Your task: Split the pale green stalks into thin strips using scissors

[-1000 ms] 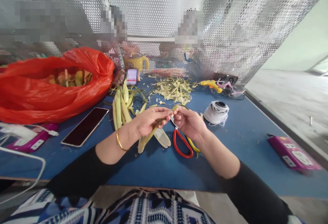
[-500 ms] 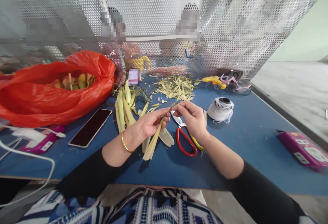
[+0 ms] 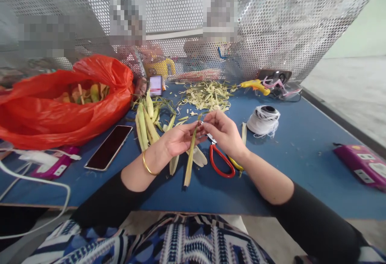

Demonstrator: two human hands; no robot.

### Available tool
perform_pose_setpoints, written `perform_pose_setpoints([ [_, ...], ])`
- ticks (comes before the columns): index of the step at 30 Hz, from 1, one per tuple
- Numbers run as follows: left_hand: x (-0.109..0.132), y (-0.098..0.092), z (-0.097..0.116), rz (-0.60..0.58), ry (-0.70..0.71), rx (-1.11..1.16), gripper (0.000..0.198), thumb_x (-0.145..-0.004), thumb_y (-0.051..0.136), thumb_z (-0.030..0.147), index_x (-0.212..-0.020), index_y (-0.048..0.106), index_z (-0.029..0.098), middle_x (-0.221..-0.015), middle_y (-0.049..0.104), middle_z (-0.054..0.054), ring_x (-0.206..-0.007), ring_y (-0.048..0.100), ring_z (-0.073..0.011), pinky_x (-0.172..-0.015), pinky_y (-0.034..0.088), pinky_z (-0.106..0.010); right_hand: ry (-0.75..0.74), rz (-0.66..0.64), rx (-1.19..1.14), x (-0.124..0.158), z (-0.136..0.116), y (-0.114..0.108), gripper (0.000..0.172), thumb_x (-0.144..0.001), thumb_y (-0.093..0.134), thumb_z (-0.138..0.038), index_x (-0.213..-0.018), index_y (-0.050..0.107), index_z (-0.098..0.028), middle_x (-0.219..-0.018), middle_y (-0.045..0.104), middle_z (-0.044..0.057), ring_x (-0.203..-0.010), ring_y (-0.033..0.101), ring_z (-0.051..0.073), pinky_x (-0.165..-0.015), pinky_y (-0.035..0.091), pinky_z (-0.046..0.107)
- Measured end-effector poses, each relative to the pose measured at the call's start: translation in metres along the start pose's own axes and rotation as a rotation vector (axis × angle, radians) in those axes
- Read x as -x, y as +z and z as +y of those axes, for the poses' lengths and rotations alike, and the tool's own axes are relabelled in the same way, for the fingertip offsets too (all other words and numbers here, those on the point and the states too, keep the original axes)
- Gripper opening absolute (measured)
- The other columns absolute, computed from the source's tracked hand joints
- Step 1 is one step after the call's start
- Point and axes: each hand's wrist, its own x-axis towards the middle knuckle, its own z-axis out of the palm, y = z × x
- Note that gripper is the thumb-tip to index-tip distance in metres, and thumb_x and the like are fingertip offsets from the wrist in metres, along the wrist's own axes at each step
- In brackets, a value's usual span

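Observation:
A narrow, folded strip of corn husk (image 3: 189, 163) hangs from my left hand (image 3: 177, 140), its wide end down toward the table's front. My right hand (image 3: 224, 131) is closed in a pinch beside the husk's thin upper end, fingertips meeting those of my left hand. A tiny pale bit shows between the fingertips, too small to name. Under my right hand lie scissors (image 3: 221, 162) with red handles, their blades partly hidden. Loose pale husks (image 3: 199, 156) lie beneath my hands, and longer green-yellow husks (image 3: 144, 127) are spread to the left.
Shredded husk trimmings (image 3: 208, 95) are heaped at the back. White thread (image 3: 263, 122) stands at right, near a yellow glue gun (image 3: 255, 86) and glasses (image 3: 282, 89). A red plastic bag (image 3: 111, 75), a phone (image 3: 109, 148) and purple power strips (image 3: 362, 163) lie around. Perforated metal sheeting (image 3: 177, 10) borders the table's back.
The husk strip has turned in my left hand, showing a narrower face and hanging more upright. My left fingers have opened out somewhat around it. The view has shifted slightly.

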Motion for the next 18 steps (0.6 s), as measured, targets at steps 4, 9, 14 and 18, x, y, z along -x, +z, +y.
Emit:
perform_pose_setpoints([
  [4, 0.003, 0.005, -0.001, 0.056, 0.035, 0.002, 0.033, -0.098, 0.042, 0.013, -0.074, 0.064, 0.011, -0.062, 0.066, -0.003, -0.058, 0.065, -0.0109, -0.079, 0.059, -0.032, -0.032, -0.023, 0.301, 0.0, 0.0, -0.001, 0.01, -0.079, 0.061, -0.021, -0.073, 0.068, -0.019, -0.069, 0.058, 0.0, -0.066, 0.054, 0.013, -0.065, 0.044, 0.028],
  [9, 0.004, 0.01, -0.004, 0.096, 0.035, -0.024, 0.033, -0.098, 0.042, 0.014, -0.073, 0.063, 0.012, -0.062, 0.066, -0.003, -0.054, 0.062, -0.0103, -0.075, 0.06, -0.032, 0.089, -0.074, 0.242, -0.001, 0.007, 0.004, 0.01, -0.076, 0.067, -0.026, -0.077, 0.075, -0.02, -0.071, 0.058, 0.0, -0.066, 0.056, 0.014, -0.065, 0.044, 0.029],
  [14, 0.003, 0.009, -0.006, 0.054, 0.015, -0.009, 0.033, -0.098, 0.042, 0.014, -0.074, 0.063, 0.012, -0.059, 0.061, 0.0, -0.053, 0.059, -0.0099, -0.082, 0.059, -0.037, 0.194, -0.042, 0.027, -0.001, 0.013, 0.008, 0.012, -0.072, 0.066, -0.026, -0.063, 0.064, -0.018, -0.067, 0.061, -0.001, -0.065, 0.058, 0.014, -0.065, 0.046, 0.029],
  [18, 0.0, 0.003, -0.006, 0.037, 0.027, -0.005, 0.031, -0.097, 0.044, 0.015, -0.075, 0.065, 0.012, -0.06, 0.06, -0.001, -0.058, 0.06, -0.011, -0.088, 0.057, -0.041, 0.192, -0.051, -0.027, -0.001, 0.009, 0.007, 0.015, -0.074, 0.061, -0.025, -0.061, 0.056, -0.019, -0.064, 0.06, -0.002, -0.062, 0.058, 0.013, -0.059, 0.046, 0.026],
])
